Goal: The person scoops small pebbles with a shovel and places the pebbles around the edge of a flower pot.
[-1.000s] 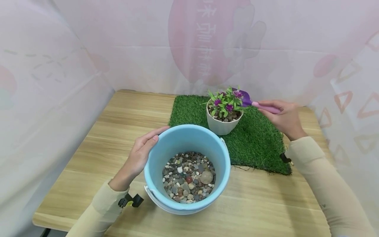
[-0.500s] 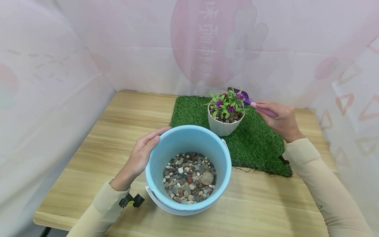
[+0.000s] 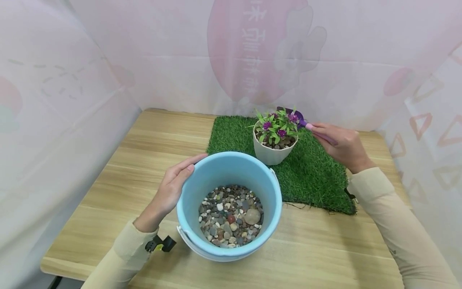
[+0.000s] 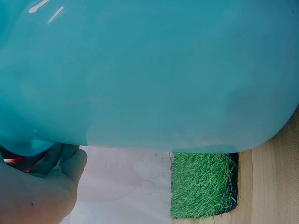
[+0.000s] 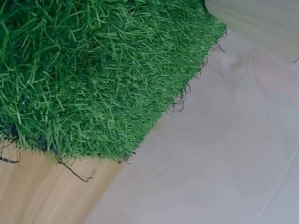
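Observation:
A light blue bucket (image 3: pixel 184 200) with pebbles (image 3: pixel 231 216) in its bottom stands on the table. My left hand (image 3: pixel 171 186) holds its rim from the left side, the thumb at the lip and the other fingers along the outside. At the far right, my right hand (image 3: pixel 341 144) grips the handle of a purple garden trowel (image 3: pixel 300 121). The trowel's blade is over the back right of a white flowerpot (image 3: pixel 272 154), partly hidden behind the plant (image 3: pixel 276 124) with purple flowers. Pebbles show around the plant's stems. The right wrist view shows neither the hand nor the trowel.
The flowerpot stands on a green artificial grass mat (image 3: pixel 314 176), which lies on the wooden table (image 3: pixel 108 180). Pale printed cloth (image 3: pixel 173 80) rises behind and at both sides. The bucket's white handle (image 3: pixel 187 243) hangs down at its front left.
The trowel's blade has shifted slightly left and its handle now tilts lower to the right. The left hand and the bucket stay almost still.

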`<state>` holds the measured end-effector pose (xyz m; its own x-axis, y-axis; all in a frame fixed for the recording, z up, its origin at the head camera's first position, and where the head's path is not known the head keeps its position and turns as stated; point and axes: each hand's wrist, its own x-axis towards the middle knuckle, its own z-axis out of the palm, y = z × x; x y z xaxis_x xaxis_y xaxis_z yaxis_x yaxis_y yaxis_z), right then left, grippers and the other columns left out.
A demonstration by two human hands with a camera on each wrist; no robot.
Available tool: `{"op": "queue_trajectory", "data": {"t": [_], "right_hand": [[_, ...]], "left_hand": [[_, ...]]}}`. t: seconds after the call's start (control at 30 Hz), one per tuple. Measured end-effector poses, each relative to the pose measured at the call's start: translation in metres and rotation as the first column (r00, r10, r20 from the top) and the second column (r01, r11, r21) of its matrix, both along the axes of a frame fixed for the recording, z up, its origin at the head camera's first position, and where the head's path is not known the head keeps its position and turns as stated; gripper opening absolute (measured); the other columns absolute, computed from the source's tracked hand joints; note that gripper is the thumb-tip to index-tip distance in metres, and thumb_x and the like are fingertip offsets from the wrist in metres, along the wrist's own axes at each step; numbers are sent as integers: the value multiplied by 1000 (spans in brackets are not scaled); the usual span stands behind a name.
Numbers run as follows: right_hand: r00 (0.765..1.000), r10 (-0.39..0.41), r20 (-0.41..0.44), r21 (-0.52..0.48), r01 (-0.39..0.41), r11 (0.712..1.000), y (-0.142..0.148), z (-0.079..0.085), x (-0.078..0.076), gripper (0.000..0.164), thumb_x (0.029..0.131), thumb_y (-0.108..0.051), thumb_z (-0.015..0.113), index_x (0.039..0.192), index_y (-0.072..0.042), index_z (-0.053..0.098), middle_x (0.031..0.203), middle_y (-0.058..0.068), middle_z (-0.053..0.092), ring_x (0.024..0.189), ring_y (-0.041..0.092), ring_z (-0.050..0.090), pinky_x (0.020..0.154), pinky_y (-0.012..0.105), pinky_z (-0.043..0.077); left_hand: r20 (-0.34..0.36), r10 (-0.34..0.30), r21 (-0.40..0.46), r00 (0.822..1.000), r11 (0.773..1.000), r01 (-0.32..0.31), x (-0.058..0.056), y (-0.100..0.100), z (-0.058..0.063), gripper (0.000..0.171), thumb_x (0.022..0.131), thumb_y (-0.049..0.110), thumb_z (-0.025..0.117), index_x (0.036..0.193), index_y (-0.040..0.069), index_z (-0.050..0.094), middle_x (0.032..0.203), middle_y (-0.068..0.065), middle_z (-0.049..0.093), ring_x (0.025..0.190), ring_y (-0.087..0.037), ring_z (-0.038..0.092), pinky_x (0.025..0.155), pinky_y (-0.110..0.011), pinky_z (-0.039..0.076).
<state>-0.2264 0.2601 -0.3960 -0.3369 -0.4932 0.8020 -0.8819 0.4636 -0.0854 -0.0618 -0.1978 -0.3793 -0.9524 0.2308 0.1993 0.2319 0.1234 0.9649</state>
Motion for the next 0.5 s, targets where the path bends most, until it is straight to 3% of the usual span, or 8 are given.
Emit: {"op": "queue_trajectory", "data": {"t": [0.2,0.3,0.4,0.5], "right_hand": [[999,-3,-47,45,5,999,2,3,2,39,82,7,80,120,-3,79,114,16,80,92,37,80,87,36,66],[998,-12,-69,70,17,997,4,4,3,33,89,1,77,122,-4,79,113,16,80,90,36,80,77,45,67],[996,-19,-89,96,28,995,5,4,3,25,99,-9,71,123,-4,78,113,16,80,89,36,80,72,47,67],[993,-27,-113,122,41,992,5,4,4,28,109,-20,60,124,-3,77,112,17,80,87,36,80,70,47,68]], "left_hand": [[-1,-2,4,1000,1000,2,0,0,0,45,116,18,35,152,-5,50,147,-29,60,111,-28,77,84,-52,69],[0,-2,6,1000,1000,2,0,0,0,45,116,18,35,152,-6,50,147,-29,60,111,-28,77,84,-52,69],[-2,3,5,1000,1000,-3,0,0,0,45,116,18,36,152,-5,51,147,-29,60,110,-27,78,83,-52,69],[-6,5,3,1000,1000,-5,0,0,-1,45,116,18,36,152,-4,52,147,-29,60,109,-28,78,82,-52,69]]}}
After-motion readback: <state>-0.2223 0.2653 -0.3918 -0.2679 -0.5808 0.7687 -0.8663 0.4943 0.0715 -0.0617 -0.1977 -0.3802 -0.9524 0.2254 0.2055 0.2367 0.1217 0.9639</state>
